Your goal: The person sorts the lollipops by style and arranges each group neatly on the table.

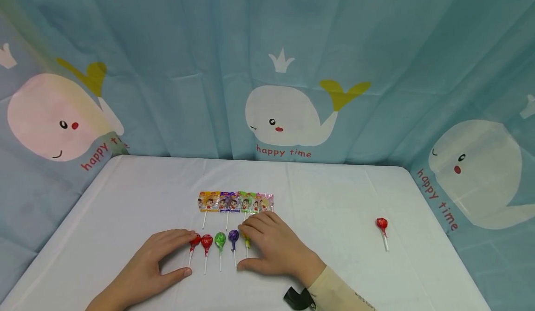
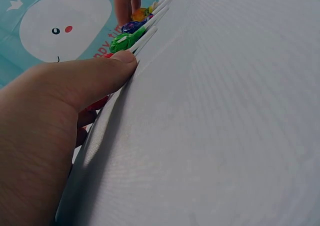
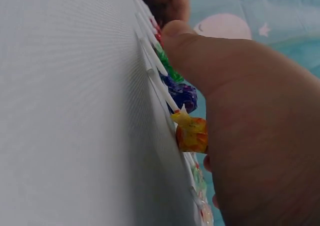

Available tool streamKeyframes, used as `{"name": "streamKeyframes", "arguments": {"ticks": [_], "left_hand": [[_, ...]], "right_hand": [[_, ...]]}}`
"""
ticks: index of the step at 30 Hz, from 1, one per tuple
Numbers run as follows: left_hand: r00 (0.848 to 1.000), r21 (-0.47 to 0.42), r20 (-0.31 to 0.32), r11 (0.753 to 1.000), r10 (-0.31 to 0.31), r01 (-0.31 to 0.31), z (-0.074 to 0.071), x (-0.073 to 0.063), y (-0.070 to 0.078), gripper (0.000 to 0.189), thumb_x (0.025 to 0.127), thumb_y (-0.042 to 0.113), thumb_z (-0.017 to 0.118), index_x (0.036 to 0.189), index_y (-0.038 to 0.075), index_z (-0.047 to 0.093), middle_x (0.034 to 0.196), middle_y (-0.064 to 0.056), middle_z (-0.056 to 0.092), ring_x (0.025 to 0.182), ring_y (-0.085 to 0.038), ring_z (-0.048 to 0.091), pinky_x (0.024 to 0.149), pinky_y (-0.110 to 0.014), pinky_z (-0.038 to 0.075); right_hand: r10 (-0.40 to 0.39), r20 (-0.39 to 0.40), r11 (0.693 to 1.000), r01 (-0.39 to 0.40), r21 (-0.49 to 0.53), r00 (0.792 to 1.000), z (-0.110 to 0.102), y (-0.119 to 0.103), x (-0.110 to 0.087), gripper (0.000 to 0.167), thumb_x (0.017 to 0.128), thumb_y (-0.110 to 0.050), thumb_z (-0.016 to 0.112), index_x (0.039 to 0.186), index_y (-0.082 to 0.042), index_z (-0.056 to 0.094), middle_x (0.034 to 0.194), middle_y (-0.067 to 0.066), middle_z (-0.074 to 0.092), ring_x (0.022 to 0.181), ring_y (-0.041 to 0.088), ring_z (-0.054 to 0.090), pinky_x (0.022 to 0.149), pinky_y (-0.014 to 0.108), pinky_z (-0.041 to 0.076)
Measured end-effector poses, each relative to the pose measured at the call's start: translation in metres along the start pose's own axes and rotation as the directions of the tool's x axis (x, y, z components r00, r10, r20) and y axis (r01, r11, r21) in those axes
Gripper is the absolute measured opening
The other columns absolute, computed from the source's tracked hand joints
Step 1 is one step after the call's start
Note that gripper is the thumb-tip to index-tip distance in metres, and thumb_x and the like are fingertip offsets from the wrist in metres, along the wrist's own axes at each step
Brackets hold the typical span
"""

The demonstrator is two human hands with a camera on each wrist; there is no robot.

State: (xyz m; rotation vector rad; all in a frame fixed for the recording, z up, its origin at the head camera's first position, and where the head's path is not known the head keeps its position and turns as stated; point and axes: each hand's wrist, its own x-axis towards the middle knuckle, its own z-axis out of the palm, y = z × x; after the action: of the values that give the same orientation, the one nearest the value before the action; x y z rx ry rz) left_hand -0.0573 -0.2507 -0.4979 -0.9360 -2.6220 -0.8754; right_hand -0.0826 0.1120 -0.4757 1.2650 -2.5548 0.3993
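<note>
In the head view a row of round lollipops lies on the white table: a red one (image 1: 194, 241) at the left end, another red (image 1: 206, 242), a green (image 1: 220, 239), a purple (image 1: 233, 236) and a yellow (image 1: 247, 242). My left hand (image 1: 152, 260) rests at the left end, fingertips at the outer red lollipop, thumb apart near its stick. Over the right end reaches my right hand (image 1: 277, 248), partly covering the yellow lollipop, its thumb below the row. The right wrist view shows the yellow lollipop (image 3: 192, 133) beside that hand; its fingertips are mostly hidden.
Behind the row lie flat-wrapped lollipops: orange (image 1: 209, 201), purple (image 1: 229, 202), green (image 1: 247, 200) and pink (image 1: 265, 201). A lone red lollipop (image 1: 382, 224) lies far right. A black curved object (image 1: 298, 299) is by the right sleeve. A whale-print curtain (image 1: 200, 93) surrounds the table (image 1: 326, 199).
</note>
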Motion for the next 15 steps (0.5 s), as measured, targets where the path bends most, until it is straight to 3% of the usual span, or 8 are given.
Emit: {"name": "streamKeyframes", "arguments": {"ticks": [15], "left_hand": [[1.000, 0.001, 0.011, 1.000, -0.008, 0.008, -0.001, 0.001, 0.001, 0.079, 0.079, 0.041, 0.100, 0.150, 0.033, 0.067, 0.145, 0.013, 0.067, 0.134, -0.013, 0.057, 0.117, -0.008, 0.020]], "right_hand": [[-0.041, -0.029, 0.998, 0.040, -0.045, 0.999, -0.013, -0.010, -0.001, 0.067, 0.102, -0.066, 0.064, 0.144, -0.014, 0.067, 0.139, -0.002, 0.066, 0.137, 0.018, 0.056, 0.122, 0.046, 0.042]]}}
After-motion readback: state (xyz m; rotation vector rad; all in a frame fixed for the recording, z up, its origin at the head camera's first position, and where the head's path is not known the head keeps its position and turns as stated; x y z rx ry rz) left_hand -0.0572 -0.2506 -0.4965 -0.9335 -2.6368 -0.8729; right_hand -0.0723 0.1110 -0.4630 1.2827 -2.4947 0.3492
